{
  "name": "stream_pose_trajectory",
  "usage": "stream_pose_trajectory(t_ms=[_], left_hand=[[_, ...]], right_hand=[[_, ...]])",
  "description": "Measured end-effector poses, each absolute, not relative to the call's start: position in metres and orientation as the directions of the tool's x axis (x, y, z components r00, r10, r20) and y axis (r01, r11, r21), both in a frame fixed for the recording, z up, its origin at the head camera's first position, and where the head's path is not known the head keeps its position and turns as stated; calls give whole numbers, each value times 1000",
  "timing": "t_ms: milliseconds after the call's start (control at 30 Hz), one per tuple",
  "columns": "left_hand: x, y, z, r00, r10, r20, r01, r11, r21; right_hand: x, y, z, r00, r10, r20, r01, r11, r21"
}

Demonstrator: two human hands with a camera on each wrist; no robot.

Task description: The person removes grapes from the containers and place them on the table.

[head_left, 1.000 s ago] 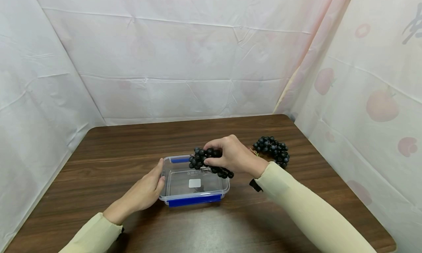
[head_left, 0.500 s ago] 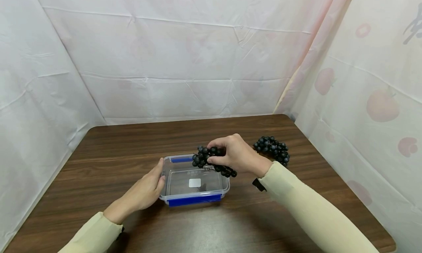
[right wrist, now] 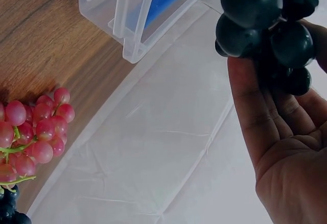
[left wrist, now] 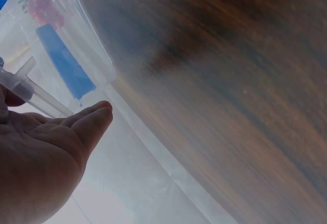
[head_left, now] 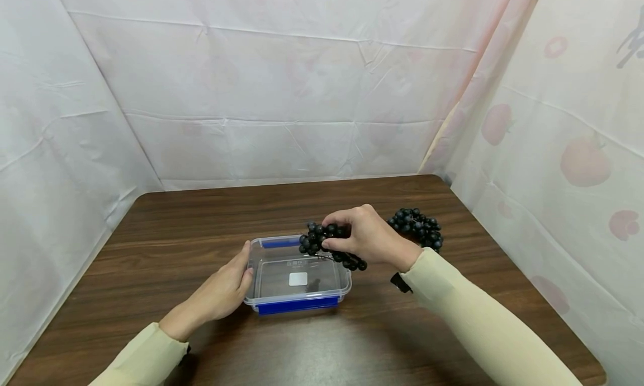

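My left hand [head_left: 223,288] rests against the left side of a clear plastic food container [head_left: 276,271] with blue clips. Its fingers lie straight along the container's edge, as the left wrist view also shows beside a blue clip [left wrist: 65,60]. Above the container's right part, my right hand [head_left: 369,236] holds a bunch of black grapes [head_left: 312,238] between thumb and fingers. Round dark grapes [right wrist: 250,4] hang large over the fingers in the right wrist view.
Another bunch of black grapes [head_left: 420,226] lies on the brown wooden table [head_left: 201,218], to the right. Pink grapes [right wrist: 43,129] lie near it in the right wrist view, hidden behind my right arm from the head. White sheets [head_left: 282,95] surround the table's back and sides.
My right hand has drifted a little to the right with the black grapes. The left hand and the container have stayed in place.
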State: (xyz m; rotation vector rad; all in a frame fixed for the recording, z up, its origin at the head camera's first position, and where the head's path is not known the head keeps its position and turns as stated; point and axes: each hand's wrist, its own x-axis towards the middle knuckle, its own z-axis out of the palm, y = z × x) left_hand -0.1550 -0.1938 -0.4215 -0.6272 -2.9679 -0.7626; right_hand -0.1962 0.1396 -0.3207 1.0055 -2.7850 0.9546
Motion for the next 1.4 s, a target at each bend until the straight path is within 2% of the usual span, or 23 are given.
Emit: stream_pose_trajectory(t_ms=[1400], left_hand=[[-154, -193, -418, -918, 379, 117, 390, 805, 448]], right_hand=[[-195, 164, -323, -807, -526, 268, -583, 638, -503]])
